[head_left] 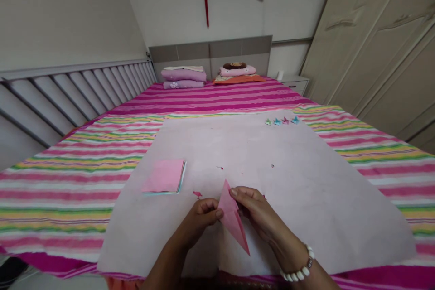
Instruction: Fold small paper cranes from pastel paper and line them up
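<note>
A folded sheet of pink origami paper is held up between both hands, a narrow pointed shape tilted with one tip up and one tip down to the right. My left hand pinches its left edge, thumb on the near face. On the upper right edge, my right hand grips it between thumb and fingers; a white beaded bracelet circles that wrist. The fingertips behind the paper are hidden. To the left lies a stack of square coloured paper, pink on top.
A large pale sheet covers the middle of the striped bed. Several small folded paper figures stand in a row at its far right. A small red bird-like print shows near my left hand. Folded bedding sits by the headboard.
</note>
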Available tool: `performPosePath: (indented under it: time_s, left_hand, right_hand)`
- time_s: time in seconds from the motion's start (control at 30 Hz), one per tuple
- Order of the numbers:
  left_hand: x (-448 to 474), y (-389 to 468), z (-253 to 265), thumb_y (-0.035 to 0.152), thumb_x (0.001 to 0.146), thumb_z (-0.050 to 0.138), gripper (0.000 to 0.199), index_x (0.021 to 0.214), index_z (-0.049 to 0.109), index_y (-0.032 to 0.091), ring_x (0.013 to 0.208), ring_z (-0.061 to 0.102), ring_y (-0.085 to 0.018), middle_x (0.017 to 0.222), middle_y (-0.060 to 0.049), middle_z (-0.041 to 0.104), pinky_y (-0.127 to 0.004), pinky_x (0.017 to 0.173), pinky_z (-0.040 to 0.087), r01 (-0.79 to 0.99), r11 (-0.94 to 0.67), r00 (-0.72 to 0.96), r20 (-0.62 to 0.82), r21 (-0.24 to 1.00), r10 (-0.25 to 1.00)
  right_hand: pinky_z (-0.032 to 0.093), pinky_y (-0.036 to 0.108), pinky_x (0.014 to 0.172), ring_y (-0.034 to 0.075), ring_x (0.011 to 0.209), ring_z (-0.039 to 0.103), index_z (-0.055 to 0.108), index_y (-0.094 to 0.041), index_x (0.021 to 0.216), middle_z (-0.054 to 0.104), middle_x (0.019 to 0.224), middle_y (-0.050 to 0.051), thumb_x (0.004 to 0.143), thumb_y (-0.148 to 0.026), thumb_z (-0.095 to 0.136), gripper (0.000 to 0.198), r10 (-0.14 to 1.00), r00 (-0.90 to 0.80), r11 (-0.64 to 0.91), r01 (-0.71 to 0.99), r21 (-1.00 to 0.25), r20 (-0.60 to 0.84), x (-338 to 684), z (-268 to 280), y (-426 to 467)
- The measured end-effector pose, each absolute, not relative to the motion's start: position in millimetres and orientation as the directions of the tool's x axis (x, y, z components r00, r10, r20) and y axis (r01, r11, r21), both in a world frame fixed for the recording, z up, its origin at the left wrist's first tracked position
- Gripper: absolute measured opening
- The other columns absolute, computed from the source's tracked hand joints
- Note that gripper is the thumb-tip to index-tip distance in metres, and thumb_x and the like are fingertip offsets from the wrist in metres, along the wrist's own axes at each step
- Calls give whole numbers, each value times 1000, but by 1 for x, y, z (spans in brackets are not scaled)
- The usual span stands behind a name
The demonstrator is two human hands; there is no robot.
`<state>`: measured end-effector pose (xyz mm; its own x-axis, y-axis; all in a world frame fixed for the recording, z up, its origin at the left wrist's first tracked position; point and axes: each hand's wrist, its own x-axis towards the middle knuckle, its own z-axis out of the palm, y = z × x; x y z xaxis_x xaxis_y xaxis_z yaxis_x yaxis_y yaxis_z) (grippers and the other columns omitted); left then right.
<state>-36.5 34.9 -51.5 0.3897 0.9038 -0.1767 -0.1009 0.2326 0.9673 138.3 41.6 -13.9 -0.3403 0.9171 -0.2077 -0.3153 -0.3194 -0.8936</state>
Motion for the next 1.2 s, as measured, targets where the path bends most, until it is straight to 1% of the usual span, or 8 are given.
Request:
performPosePath:
  time_s: [0.13,0.37,0.53,0.7,0.83,0.9,1.03,1.2]
  left_hand:
    - [-38,36,-53,41,71,70,29,67,60,14,54,30,-8,57,5,42,-23,54,22,-98,221,381,-168,970,909]
    - [-37,39,-53,43,68,70,31,64,59,14,53,32,-8,56,5,44,-22,53,25,-59,181,338,-151,982,929]
    - [-35,41,-51,43,69,70,31,63,57,15,49,28,-7,52,7,37,-21,49,21,-69,164,268,-140,984,953]
    - [-25,44,-50,42,67,70,30,67,57,15,44,36,-7,48,8,42,-21,47,26,-27,169,140,-164,985,976]
    - [-14,47,-49,39,61,75,39,87,62,14,55,56,-11,74,-1,63,-25,55,42,-60,174,13,-174,983,985]
    - [-9,47,-46,41,62,73,43,94,63,14,62,61,-14,89,-6,66,-29,62,47,-54,164,-38,-166,985,985]
    - [2,40,-34,44,76,58,42,104,62,12,75,62,-19,92,-11,68,-32,69,48,119,86,-58,-80,989,995]
    - [8,35,-28,33,80,55,29,102,62,16,77,62,-20,91,-7,68,-29,67,48,312,-2,-6,4,950,1000]
  right_hand:
    - [30,22,48,8,48,37,55,-16,57,45,52,-5,66,-46,73,37,923,-320,-323,-337,-885,-215,140,-14,43]
    - [35,23,53,11,52,48,66,-15,68,58,56,-2,63,-42,74,29,927,-339,-254,-246,-935,-163,141,-11,44]
    - [30,22,50,9,49,42,64,-15,63,54,53,-4,62,-36,73,23,933,-335,-203,-195,-960,-130,141,-18,45]
    - [22,22,45,8,46,31,61,-16,59,41,49,-6,68,-29,61,16,984,-176,-16,15,-1000,-18,137,-32,49]
    - [30,23,48,12,50,41,64,-16,66,53,55,-2,74,-26,56,15,993,-86,90,145,-985,78,132,-42,50]
    - [33,24,50,13,53,46,65,-17,69,58,58,0,78,-26,54,17,989,-59,144,209,-967,135,130,-44,50]
    - [38,25,54,16,58,53,64,-18,71,63,64,3,82,-24,52,18,972,-25,230,326,-917,235,128,-43,47]
    - [42,26,61,18,66,59,66,-18,79,67,74,5,82,-17,50,17,944,-33,316,389,-866,329,126,-45,46]
